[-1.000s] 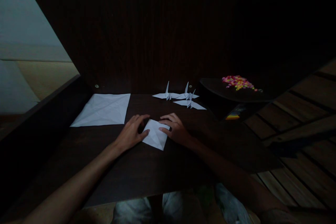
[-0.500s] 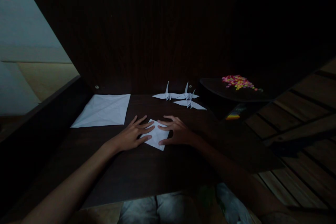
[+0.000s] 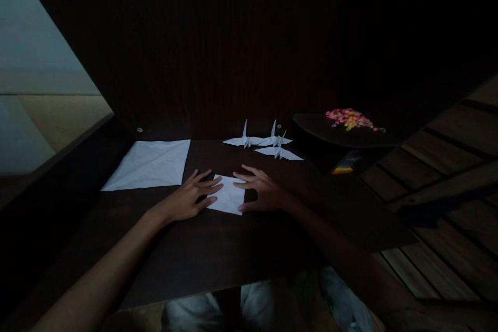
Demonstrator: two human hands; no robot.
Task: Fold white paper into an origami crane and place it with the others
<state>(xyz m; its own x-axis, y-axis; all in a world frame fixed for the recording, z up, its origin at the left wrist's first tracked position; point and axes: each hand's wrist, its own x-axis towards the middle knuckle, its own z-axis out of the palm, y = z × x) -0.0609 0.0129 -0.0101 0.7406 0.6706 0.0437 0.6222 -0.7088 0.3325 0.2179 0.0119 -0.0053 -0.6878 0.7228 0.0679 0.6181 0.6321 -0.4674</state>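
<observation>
A small white square of folded paper [image 3: 229, 196] lies flat on the dark wooden table [image 3: 202, 259] in front of me. My left hand [image 3: 194, 194] rests at its left edge, fingers spread, with fingertips on the paper. At the right edge is my right hand [image 3: 260, 190], its fingers apart and their tips at or over the paper's border. Beyond the hands stand three white origami cranes [image 3: 279, 152] with spread wings, close together. A larger creased white sheet [image 3: 150, 165] lies flat to the left of my left hand.
On a raised dark corner shelf [image 3: 307, 127] at the right sits a pile of small colourful pieces [image 3: 350, 118]. A dark upright panel [image 3: 233, 52] closes off the back of the table, and a low side board [image 3: 70, 158] runs along the left.
The small paper has turned, so its edges now lie nearly level instead of on a slant. Both hands have shifted slightly with it. The view has moved a little.
</observation>
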